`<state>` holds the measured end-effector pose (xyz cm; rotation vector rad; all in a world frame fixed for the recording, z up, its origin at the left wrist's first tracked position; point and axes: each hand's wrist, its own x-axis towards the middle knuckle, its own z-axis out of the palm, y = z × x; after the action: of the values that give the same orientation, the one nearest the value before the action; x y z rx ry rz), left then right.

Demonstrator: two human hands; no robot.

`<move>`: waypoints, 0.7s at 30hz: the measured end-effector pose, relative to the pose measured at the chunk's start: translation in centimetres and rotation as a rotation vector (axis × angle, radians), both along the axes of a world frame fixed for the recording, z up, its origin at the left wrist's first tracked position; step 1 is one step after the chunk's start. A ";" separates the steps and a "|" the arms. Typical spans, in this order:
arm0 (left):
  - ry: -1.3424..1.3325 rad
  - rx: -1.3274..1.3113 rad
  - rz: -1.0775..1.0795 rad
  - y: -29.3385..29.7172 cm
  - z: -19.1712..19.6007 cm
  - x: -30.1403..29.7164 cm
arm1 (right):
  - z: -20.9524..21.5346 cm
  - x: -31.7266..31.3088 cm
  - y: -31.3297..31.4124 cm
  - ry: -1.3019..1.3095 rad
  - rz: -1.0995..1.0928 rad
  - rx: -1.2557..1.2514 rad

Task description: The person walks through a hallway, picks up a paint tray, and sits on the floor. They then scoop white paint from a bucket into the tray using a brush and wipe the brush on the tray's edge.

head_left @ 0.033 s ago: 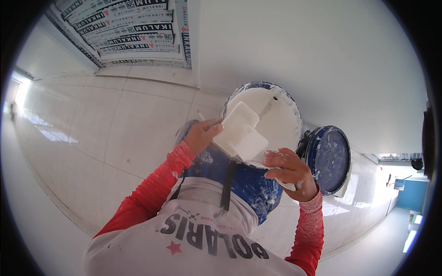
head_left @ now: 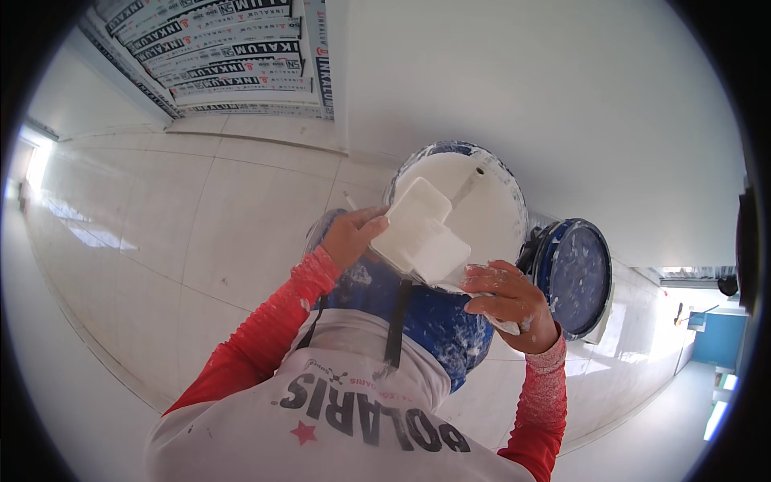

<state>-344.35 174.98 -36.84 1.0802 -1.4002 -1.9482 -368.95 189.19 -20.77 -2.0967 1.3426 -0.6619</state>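
My left hand (head_left: 352, 237) grips the left edge of a white rectangular tray (head_left: 419, 201), smeared with white paste. In my right hand (head_left: 512, 299), which has paste on its fingers, is a broad paste-coated putty knife (head_left: 444, 254); most of its handle is hidden by the fingers. Its blade lies over the tray's lower right part. Both are above the near side of a large round bucket (head_left: 524, 210) full of white paste. A tool handle with a hole at its end (head_left: 466, 188) sticks out of the paste.
A smaller dark blue bucket (head_left: 580, 277), splashed white, stands right of the large one. Just beyond rises a pale wall (head_left: 546, 80). Pale floor tiles (head_left: 233, 217) spread to the left, and a film-covered frame (head_left: 233, 56) is at the upper left.
My right hand and the putty knife have shifted slightly to the right. The left hand and tray look unmoved.
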 end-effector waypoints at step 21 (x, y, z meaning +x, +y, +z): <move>0.031 -0.283 0.442 -0.8 -3.4 5.4 | -10.3 -0.6 2.6 -1.131 -0.991 -0.277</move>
<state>-338.96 174.19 -40.23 1.1053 -1.2453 -1.4023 -369.52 191.75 -31.09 -0.6764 1.4663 -2.0865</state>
